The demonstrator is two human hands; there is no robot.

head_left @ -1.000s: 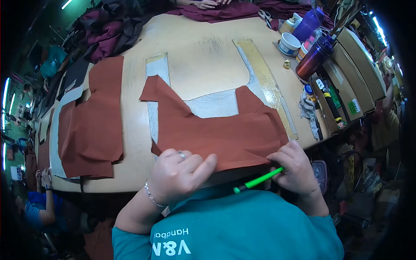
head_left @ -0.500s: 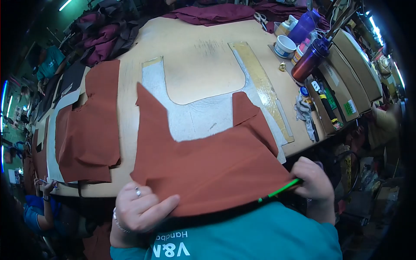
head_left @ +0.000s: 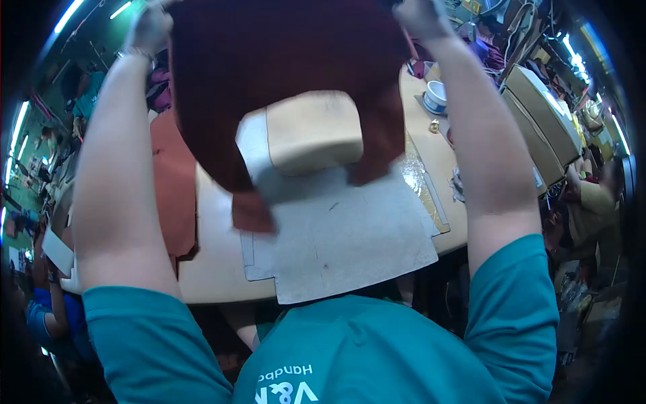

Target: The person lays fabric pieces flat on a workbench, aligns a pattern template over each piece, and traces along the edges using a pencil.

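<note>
My left hand (head_left: 149, 28) and my right hand (head_left: 422, 19) are both raised at the top of the view, smeared by motion. Between them hangs a reddish-brown cut piece of material (head_left: 282, 57), its upper corners gripped by my closed fingers. The piece is held up with its dark, shaded face towards me; a U-shaped cut-out is at its lower side. Beneath it, a grey-white pattern template (head_left: 353, 242) lies flat on the table, partly hidden by the piece.
Another reddish-brown piece (head_left: 176, 195) lies on the table (head_left: 219, 286) to the left. At the right are a yellowish taped strip (head_left: 418, 178), a white tub (head_left: 435, 96) and a cardboard box (head_left: 538, 124). A person's arm (head_left: 57, 316) shows at the lower left.
Both hands have lifted the reddish-brown piece from the table edge upward and away from my body. The lower part of the grey-white template is now uncovered.
</note>
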